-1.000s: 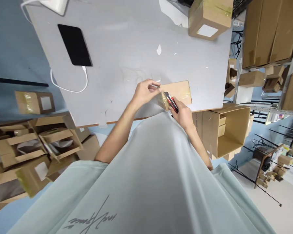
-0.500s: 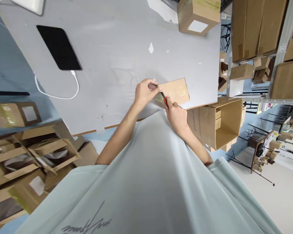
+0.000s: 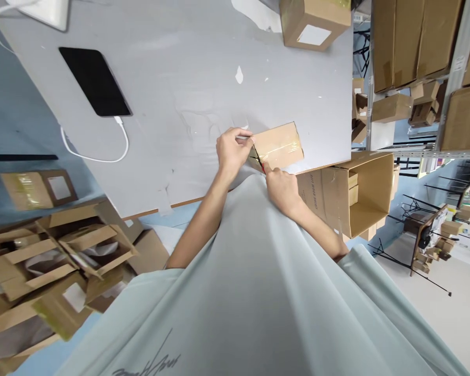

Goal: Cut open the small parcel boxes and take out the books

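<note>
A small cardboard box (image 3: 277, 142) with clear tape on its right end lies at the near edge of the grey table, close to my body. At its left edge my left hand (image 3: 232, 150) is closed on the box, fingertips gripping the corner. My right hand (image 3: 282, 189) is wrapped around a red and black box cutter (image 3: 262, 166), most of its handle hidden by the fingers. The cutter's dark tip lies along the box's left near edge, beside my left fingertips. Whether the blade is through the cardboard I cannot tell.
On the grey table (image 3: 160, 68) lie a black phone (image 3: 96, 81) with a white cable (image 3: 97, 158) and a taped carton (image 3: 313, 26). A large open carton (image 3: 329, 196) stands right of the table edge. Open cartons (image 3: 90, 245) crowd the lower left; shelves (image 3: 452, 78) hold boxes at right.
My right hand with the box cutter has shifted slightly down and left, along the box's edge toward my body. My left hand still grips the box. The whole view has tilted a little.
</note>
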`<state>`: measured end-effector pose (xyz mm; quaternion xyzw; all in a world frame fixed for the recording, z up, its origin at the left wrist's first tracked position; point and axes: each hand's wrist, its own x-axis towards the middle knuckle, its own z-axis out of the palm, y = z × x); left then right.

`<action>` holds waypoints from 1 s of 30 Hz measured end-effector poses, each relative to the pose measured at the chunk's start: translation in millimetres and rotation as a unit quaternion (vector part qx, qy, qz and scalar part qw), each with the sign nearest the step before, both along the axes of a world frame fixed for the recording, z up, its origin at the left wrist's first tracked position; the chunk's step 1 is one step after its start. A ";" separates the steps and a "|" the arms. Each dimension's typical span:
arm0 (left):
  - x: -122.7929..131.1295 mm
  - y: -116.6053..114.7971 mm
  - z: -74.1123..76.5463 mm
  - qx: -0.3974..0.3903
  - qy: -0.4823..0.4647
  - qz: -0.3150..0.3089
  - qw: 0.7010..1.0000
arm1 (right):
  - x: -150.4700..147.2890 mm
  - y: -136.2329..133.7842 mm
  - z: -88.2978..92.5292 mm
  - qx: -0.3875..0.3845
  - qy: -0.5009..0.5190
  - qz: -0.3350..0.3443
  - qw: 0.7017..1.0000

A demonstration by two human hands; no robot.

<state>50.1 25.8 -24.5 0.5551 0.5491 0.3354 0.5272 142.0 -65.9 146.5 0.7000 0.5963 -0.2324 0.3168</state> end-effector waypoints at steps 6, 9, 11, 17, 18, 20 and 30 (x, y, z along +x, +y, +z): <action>0.0 0.6 2.9 0.002 0.018 0.019 1.000 | 0.6 -6.0 5.8 -0.008 0.012 -0.006 1.000; -0.1 -2.5 5.0 -0.002 0.022 0.026 0.999 | 18.4 -18.4 21.6 -0.010 0.033 -0.034 0.999; -1.5 -4.3 5.9 0.003 0.027 0.027 0.999 | 38.0 -25.6 29.9 0.009 0.047 -0.072 0.996; 8.4 -8.4 20.9 0.116 0.122 0.011 0.986 | 115.8 -34.4 17.9 0.149 0.151 -0.206 0.955; 15.5 -9.5 25.3 0.139 0.135 -0.007 0.981 | 127.5 -35.2 11.4 0.172 0.165 -0.222 0.945; 34.1 -12.1 33.5 0.176 0.147 -0.061 0.971 | 147.0 -36.6 -2.9 0.211 0.187 -0.243 0.928; 85.4 -18.3 24.5 0.219 0.163 -0.238 0.932 | 176.4 -28.1 -50.9 0.252 0.226 -0.183 0.923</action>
